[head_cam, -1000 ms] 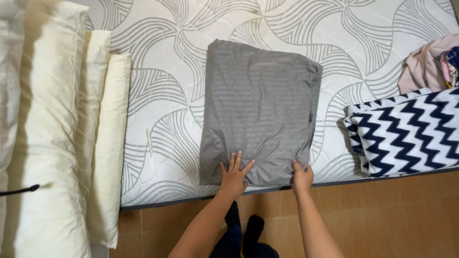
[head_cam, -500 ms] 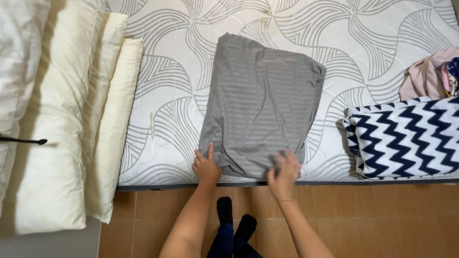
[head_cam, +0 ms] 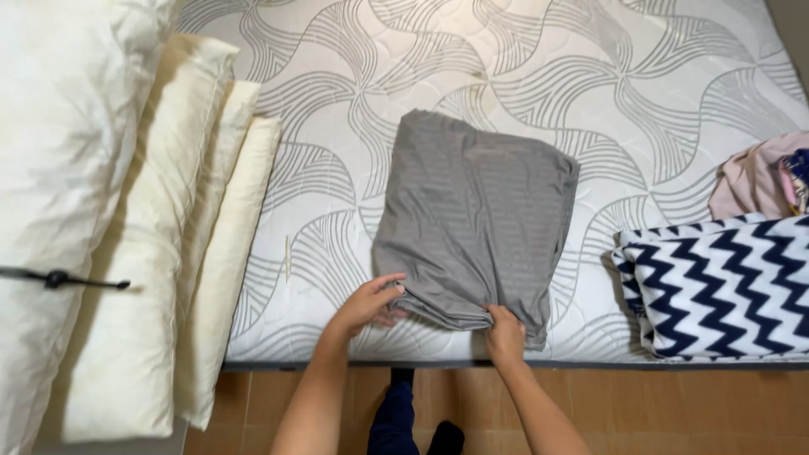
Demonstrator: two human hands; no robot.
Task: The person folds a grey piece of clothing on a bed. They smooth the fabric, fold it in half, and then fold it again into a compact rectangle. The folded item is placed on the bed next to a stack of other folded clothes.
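Observation:
A grey striped folded cloth (head_cam: 476, 215) lies on a white mattress (head_cam: 354, 109) with a grey swirl pattern. My left hand (head_cam: 371, 302) grips the cloth's near left corner, fingers curled under the edge. My right hand (head_cam: 504, 330) pinches the bunched near edge toward the right. The near edge is lifted and gathered between both hands. My forearms reach up from the bottom of the view.
Cream pillows (head_cam: 211, 253) and a white duvet (head_cam: 59, 168) lie stacked at the left. A navy and white zigzag folded cloth (head_cam: 716, 282) sits at the right, with a pink garment (head_cam: 754, 181) behind it. Wooden floor (head_cam: 674, 413) runs along the mattress front edge.
My hands went from flat on the cloth's near edge to gripping it. The near edge is now bunched and lifted. The view has shifted slightly toward the mattress.

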